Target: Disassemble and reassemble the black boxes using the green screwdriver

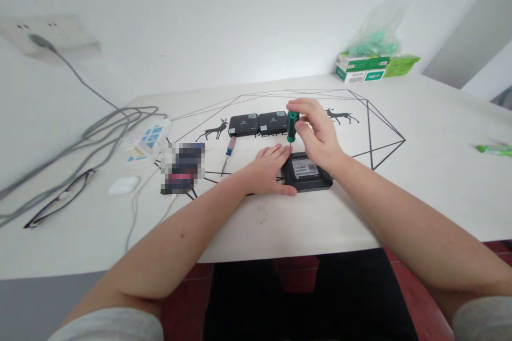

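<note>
My right hand (pixel 317 130) grips a green and black screwdriver (pixel 293 127), which stands upright with its shaft pointing down. The tip meets the far left corner of a black square device (pixel 309 183) with a white printed label on its upturned face. Flat against the left edge of this device lies my left hand (pixel 269 170), fingers stretched out and thumb along the near side. Just beyond my hands, two black boxes (pixel 244 124) with small stickers sit side by side. A second screwdriver (pixel 229 152), with a blue and reddish handle, rests left of my left hand.
On the left are a blurred-out phone-like object (pixel 184 168), a white mouse (pixel 125 185), glasses (pixel 60 200), a power strip (pixel 149 141) and looped grey cables (pixel 100 130). Green and white boxes (pixel 362 66) under a plastic bag (pixel 378 32) stand at the back right. A green packet (pixel 495 149) lies far right.
</note>
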Tool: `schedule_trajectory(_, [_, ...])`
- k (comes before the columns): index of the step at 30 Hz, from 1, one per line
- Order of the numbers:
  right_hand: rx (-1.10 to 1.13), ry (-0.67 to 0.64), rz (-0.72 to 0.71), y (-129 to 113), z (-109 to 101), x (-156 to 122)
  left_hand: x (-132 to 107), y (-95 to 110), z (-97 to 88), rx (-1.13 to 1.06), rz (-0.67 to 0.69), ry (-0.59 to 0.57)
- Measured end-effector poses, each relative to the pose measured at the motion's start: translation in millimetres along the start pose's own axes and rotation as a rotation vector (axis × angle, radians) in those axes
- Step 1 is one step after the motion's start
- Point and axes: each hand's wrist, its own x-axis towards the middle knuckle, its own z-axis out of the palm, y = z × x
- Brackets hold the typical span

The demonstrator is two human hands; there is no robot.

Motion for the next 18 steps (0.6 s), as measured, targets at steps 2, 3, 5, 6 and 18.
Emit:
schedule_trajectory(2, [-0.046,0.020,-0.006,1.0,0.7,0.4,0.0,0.0,-0.6,-0.002,0.001,-0.001])
schedule_trajectory(3, [-0.065,0.026,-0.007,1.3,1.0,0.7,0.0,-0.1,-0.8,-0.002,0.001,-0.004])
schedule_trajectory(5, [-0.089,0.033,-0.016,1.2,1.4,1.2,-0.1,-0.4,-1.0,0.001,0.003,-0.008])
schedule_trajectory(6, [-0.093,0.037,-0.021,0.8,1.5,1.5,-0.1,-0.5,-0.9,0.002,0.004,-0.007])
schedule_trajectory(18, [0.012,0.016,0.073,-2.7,0.9,-0.4,-0.7,-0.1,-0.4,-0.011,-0.005,-0.007])
